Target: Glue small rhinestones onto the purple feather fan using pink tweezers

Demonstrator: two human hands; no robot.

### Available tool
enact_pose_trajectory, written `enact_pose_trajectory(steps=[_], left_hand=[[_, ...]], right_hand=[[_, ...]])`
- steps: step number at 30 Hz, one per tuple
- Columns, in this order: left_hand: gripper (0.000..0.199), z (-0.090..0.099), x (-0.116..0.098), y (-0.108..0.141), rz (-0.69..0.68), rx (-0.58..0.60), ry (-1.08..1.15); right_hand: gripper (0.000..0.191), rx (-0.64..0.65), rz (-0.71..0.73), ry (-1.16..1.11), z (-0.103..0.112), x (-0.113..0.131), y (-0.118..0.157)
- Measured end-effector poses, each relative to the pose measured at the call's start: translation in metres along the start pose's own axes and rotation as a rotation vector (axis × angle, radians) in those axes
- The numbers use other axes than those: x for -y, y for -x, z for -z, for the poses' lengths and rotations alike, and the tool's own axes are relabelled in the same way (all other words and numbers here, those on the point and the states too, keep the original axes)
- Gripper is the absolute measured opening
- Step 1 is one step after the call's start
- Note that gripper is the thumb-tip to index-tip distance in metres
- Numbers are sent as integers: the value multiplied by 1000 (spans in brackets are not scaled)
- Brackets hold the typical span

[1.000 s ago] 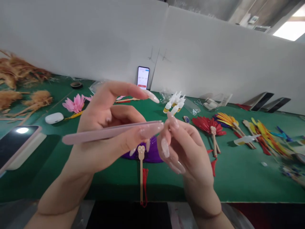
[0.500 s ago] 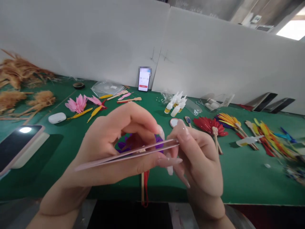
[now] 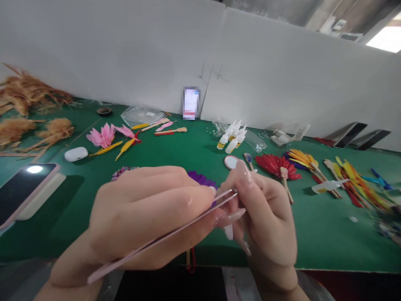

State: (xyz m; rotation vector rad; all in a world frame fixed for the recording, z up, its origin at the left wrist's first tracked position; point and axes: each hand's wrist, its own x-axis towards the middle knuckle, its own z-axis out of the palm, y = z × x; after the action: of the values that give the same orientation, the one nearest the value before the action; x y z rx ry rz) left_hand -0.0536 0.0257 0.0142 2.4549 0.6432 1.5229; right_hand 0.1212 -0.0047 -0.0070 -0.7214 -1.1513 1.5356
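Note:
My left hand [image 3: 156, 209] grips a pair of pale pink tweezers [image 3: 175, 235] between thumb and fingers. Their tips point right and meet the pinched fingertips of my right hand [image 3: 263, 213]. Whatever sits between those fingertips is too small or too hidden to make out. Behind my left hand lies a purple feather fan [image 3: 202, 179], mostly covered. Below the hand, a wooden handle [image 3: 188, 260] and a red cord [image 3: 193, 259] show at the table's front edge.
Small glue bottles [image 3: 232, 137] stand beyond my hands, with a red feather fan [image 3: 275, 165] to the right. Pink feathers [image 3: 102, 136] and a white case [image 3: 76, 154] lie left. A phone [image 3: 191, 103] leans against the wall; another phone [image 3: 25, 188] is nearer.
My left hand has closed down from an arched shape, its fingers now flatter over the tweezers. The tweezers tilt more steeply, their back end lower. The right hand has barely moved.

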Motion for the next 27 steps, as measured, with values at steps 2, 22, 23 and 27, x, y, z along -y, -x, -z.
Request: enact_pose_trajectory(steps=[2,22,23,27], left_hand=[[12,1,2,2,3,31,37],[14,7,8,7,91,56,158],[14,7,6,5,48,50,130],[16,5,2,-6,-210,34,-29]], right_hand=[[39,1,0,18,-1,2,0],[34,-9,15,0,2,8,2],[34,-19,15,6,1,8,2],[38,-55,48,54,-2,8,3]])
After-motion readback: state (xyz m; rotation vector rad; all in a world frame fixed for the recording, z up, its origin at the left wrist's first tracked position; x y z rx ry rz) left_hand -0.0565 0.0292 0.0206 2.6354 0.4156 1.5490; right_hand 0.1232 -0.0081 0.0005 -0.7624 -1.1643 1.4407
